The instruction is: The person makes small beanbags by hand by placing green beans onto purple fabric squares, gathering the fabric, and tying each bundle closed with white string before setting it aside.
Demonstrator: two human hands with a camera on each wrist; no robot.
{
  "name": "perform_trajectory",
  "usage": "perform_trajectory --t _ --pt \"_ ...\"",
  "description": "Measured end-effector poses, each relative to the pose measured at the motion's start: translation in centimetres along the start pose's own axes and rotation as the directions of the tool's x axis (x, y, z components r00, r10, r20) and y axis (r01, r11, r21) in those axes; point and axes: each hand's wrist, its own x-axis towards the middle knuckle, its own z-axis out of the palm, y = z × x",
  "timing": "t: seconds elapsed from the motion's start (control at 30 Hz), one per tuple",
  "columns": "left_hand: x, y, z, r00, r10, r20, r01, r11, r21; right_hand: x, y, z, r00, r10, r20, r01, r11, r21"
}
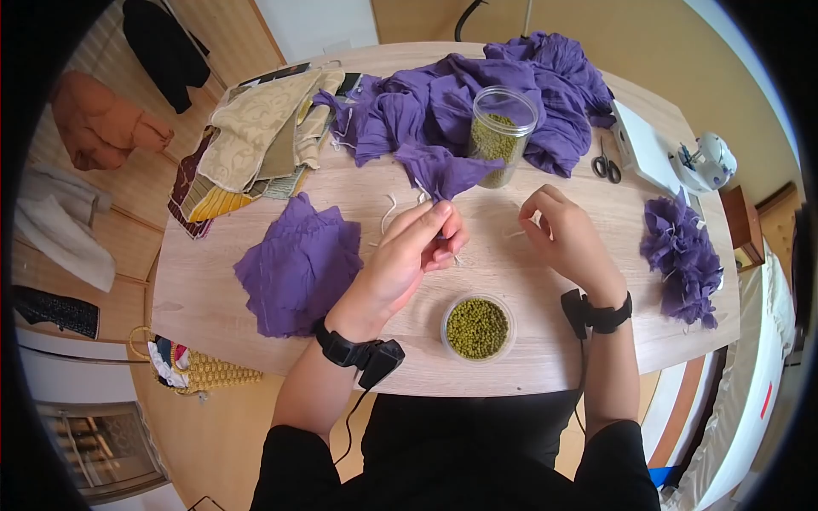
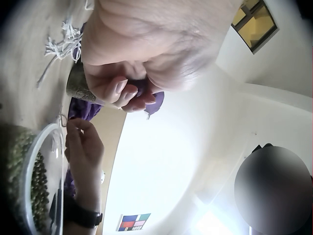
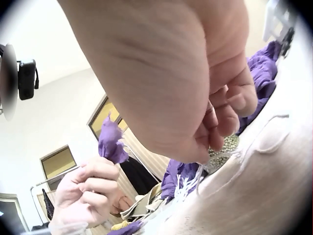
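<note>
My left hand (image 1: 407, 251) grips a small piece of purple cloth (image 1: 445, 173) by its gathered neck, the loose top flaring out above the fingers. In the right wrist view the flared purple top shows above that hand's curled fingers. Low over the table on the other side, my right hand (image 1: 569, 238) pinches a thin white string (image 3: 199, 175) between thumb and fingertips. More white strings (image 2: 62, 46) lie in a loose bunch on the tabletop. Between the forearms stands a round clear tub (image 1: 512, 341) of green mung beans (image 1: 477, 328).
Behind the hands stands a tall clear jar (image 1: 517, 157) of beans, before heaped purple fabric (image 1: 426, 102). Stacked purple squares (image 1: 302, 268) and patterned cloths (image 1: 256, 136) lie left. To the right are scissors (image 1: 606, 166), a small sewing machine (image 1: 711, 162) and bunched purple pieces (image 1: 682, 260).
</note>
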Motion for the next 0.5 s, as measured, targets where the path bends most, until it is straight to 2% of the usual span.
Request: perform_trajectory --t 0.13,0.2,0.23,0.3,0.4,0.43,0.5 --pt "0.0 -0.1 0.0 0.999 0.0 -0.051 0.0 1.0 0.012 0.2 -0.6 -0.2 1.0 -0.005 -0.023 0.008 0.991 0.135" --pt "0.3 -0.4 0.1 0.996 0.088 -0.032 -0.086 0.995 0.055 0.2 -1.0 0.0 0.992 0.124 -0.005 -0.107 0.87 0.481" --pt "0.5 -0.7 0.1 0.995 0.09 -0.034 -0.088 0.995 0.056 0.1 -1.0 0.0 0.993 0.122 -0.004 -0.105 0.871 0.481" --pt "0.8 -1.3 0.0 0.978 0.206 -0.029 -0.199 0.967 0.161 0.0 -1.0 0.3 0.988 0.152 -0.022 -0.096 0.725 0.682" --pt "0.8 -1.2 0.5 0.971 0.238 -0.011 -0.228 0.945 0.236 0.0 -1.5 -0.1 0.988 0.154 -0.019 -0.09 0.667 0.74" --pt "0.7 -1.2 0.3 0.971 0.24 -0.012 -0.23 0.944 0.238 -0.1 -1.9 -0.2 0.988 0.15 -0.019 -0.087 0.666 0.74" --pt "0.6 -1.5 0.0 0.997 0.075 -0.015 -0.065 0.937 0.344 -0.1 -2.8 -0.1 0.988 0.146 -0.051 -0.055 0.642 0.765"
